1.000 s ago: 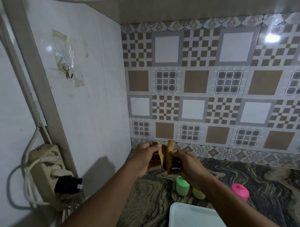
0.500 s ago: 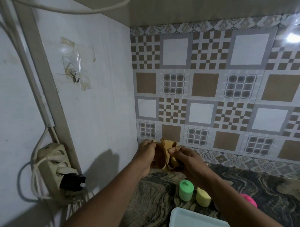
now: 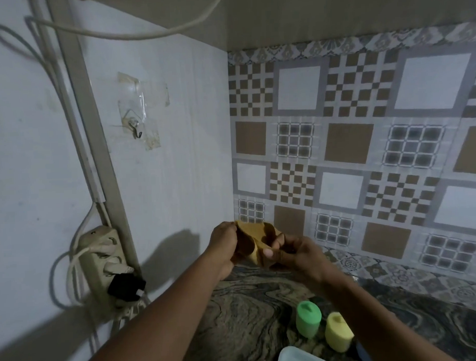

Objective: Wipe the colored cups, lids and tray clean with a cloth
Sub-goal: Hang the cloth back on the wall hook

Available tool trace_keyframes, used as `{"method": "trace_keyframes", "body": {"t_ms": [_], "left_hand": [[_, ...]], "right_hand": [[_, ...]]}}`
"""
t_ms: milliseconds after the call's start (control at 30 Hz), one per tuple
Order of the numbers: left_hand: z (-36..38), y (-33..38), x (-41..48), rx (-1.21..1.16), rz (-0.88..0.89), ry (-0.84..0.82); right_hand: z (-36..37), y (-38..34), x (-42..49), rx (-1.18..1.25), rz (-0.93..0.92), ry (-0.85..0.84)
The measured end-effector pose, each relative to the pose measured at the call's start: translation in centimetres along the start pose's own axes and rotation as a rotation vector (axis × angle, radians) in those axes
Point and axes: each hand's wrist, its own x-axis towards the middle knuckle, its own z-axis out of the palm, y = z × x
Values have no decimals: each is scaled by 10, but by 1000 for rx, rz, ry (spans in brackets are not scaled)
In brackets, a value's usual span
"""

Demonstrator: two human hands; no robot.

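Both my hands hold a folded tan cloth (image 3: 256, 240) up in front of the tiled wall, above the counter. My left hand (image 3: 224, 244) pinches its left edge; my right hand (image 3: 293, 252) grips its lower right fold. Below my right forearm, a green cup (image 3: 308, 319) and a yellow cup (image 3: 338, 332) stand upside down on the marbled counter (image 3: 244, 323). A corner of the white tray (image 3: 294, 358) shows at the bottom edge. A sliver of something blue (image 3: 361, 351) peeks out beside my right arm.
A white wall closes the left side, with a power strip (image 3: 105, 266), a black plug (image 3: 126, 287) and loose cables hanging. A small hook (image 3: 135, 127) is stuck on that wall. Patterned tiles form the back wall.
The view has tilted and shifted, so the pink cup has dropped out of sight behind my right arm. My hands have spread the cloth wider, refolding it between them.
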Motion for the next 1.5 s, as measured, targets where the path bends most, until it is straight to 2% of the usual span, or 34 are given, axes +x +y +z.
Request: {"method": "trace_keyframes", "body": {"t_ms": [67,133,233,367,433,567,700,867,967,1067,1233,1333,1500], "left_hand": [[-1,1,0,-104,-50,4],[-2,2,-2,-172,-102,-75],[-2,0,-3,-34,-59,-181],[-4,-2,0,1,-19,-118],[-10,-1,2,25,8,-108],[-13,4,-2,64,66,-176],[-13,2,-7,116,77,-256],[-24,-1,-1,314,236,-119],[-33,5,0,360,300,-123],[-37,7,-1,507,378,-106],[-36,0,-9,524,405,-218],[-39,-8,-14,728,491,-298],[-45,-5,-12,930,726,-34]], "right_hand": [[-6,0,2,109,52,0],[-8,0,5,181,85,24],[-8,-6,13,241,73,103],[-12,-17,24,238,48,240],[-15,-22,25,234,51,248],[-12,-28,25,172,95,168],[-10,-29,31,164,152,157],[-15,-39,31,206,203,54],[-21,-39,32,124,244,-31],[-20,-38,31,186,252,-60],[-11,-35,39,264,279,-27],[-8,-33,45,255,290,-11],[-5,-36,47,65,330,-180]]}}
